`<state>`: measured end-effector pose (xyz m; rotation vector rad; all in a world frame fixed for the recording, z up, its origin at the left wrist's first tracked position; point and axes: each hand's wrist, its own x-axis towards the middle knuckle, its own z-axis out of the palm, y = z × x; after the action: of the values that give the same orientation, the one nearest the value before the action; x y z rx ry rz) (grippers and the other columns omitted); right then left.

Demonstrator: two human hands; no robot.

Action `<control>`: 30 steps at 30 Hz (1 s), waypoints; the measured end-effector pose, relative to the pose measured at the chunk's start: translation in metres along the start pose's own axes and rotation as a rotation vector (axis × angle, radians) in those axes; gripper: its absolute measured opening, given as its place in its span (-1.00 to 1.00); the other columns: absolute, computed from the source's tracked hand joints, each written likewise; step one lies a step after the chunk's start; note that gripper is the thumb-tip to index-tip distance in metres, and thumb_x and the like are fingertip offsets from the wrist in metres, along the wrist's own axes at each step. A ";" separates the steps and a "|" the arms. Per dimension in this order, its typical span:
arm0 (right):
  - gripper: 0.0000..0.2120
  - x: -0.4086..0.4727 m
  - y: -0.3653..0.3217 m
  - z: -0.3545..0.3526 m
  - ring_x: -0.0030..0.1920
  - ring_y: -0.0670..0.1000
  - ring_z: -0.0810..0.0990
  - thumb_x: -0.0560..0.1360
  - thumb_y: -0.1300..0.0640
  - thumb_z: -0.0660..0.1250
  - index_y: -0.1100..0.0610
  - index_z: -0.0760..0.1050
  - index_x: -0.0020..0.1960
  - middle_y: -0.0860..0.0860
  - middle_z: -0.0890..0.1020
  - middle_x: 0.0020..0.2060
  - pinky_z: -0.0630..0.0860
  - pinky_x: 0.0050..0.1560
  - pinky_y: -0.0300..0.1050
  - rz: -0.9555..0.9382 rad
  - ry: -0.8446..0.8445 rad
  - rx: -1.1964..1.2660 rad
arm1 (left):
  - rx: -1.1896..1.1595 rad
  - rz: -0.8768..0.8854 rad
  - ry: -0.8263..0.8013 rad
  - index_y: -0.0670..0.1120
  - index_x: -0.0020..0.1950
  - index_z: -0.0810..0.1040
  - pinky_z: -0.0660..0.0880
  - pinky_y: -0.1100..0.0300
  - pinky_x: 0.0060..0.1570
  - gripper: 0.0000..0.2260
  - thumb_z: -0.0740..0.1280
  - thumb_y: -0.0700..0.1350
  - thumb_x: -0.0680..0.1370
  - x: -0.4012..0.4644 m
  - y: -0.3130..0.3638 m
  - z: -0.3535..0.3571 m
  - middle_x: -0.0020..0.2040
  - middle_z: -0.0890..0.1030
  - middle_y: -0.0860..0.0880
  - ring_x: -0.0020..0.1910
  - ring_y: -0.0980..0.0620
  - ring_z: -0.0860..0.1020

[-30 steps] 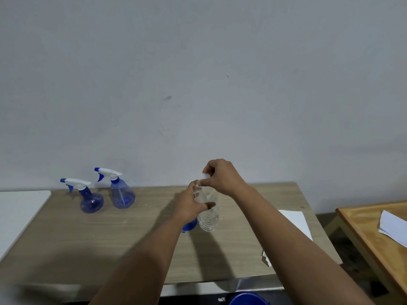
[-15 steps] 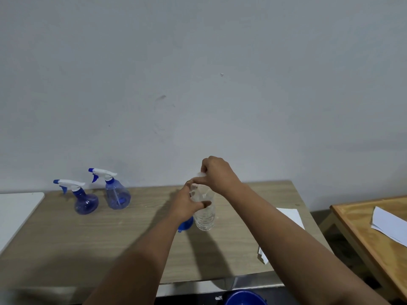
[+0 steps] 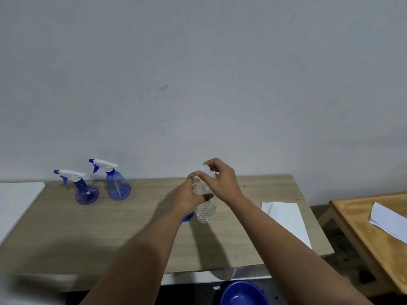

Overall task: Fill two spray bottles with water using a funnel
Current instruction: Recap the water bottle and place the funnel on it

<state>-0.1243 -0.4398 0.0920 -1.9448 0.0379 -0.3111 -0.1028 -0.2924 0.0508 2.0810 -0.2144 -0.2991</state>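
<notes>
On the table (image 3: pixel 136 234), near its middle, my left hand (image 3: pixel 189 198) grips the clear water bottle (image 3: pixel 206 211) at its shoulder, and my right hand (image 3: pixel 222 183) pinches its white cap (image 3: pixel 204 168), which looks still on. Both spray bottles (image 3: pixel 87 188) (image 3: pixel 116 183) stand at the far left with heads mounted. A blue thing beside my left wrist is probably the funnel (image 3: pixel 188 217). I judge nothing is filled yet.
</notes>
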 end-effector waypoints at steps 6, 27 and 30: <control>-0.81 -0.008 0.000 0.000 0.10 -0.20 0.66 0.58 0.08 0.50 0.08 0.64 0.17 -0.14 0.71 0.05 0.52 0.07 -0.36 -0.012 -0.005 0.061 | 0.020 -0.014 0.027 0.18 0.51 0.27 0.49 0.07 0.28 -0.13 0.59 0.23 0.29 -0.001 -0.002 0.001 0.37 0.53 0.15 0.30 0.11 0.53; -0.11 -0.049 0.095 0.051 0.30 -0.11 0.58 0.21 -0.20 0.69 -0.18 0.37 0.44 -0.20 0.58 0.29 0.60 0.29 0.04 0.277 0.085 0.004 | 0.401 -0.124 -0.090 0.06 0.56 0.20 0.39 0.01 0.39 0.02 0.57 0.32 0.21 0.006 -0.147 -0.005 0.52 0.33 0.09 0.50 0.02 0.34; -0.16 -0.047 0.105 0.059 0.25 -0.14 0.60 0.23 -0.14 0.71 -0.17 0.39 0.41 -0.20 0.60 0.25 0.62 0.25 -0.01 0.290 0.102 0.017 | 0.444 -0.026 -0.078 0.12 0.44 0.32 0.45 -0.01 0.31 -0.20 0.58 0.21 0.28 0.019 -0.160 0.004 0.40 0.41 0.15 0.40 0.03 0.41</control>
<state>-0.1433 -0.4194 -0.0341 -1.8744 0.3793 -0.2156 -0.0808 -0.2214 -0.0918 2.5140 -0.3235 -0.3752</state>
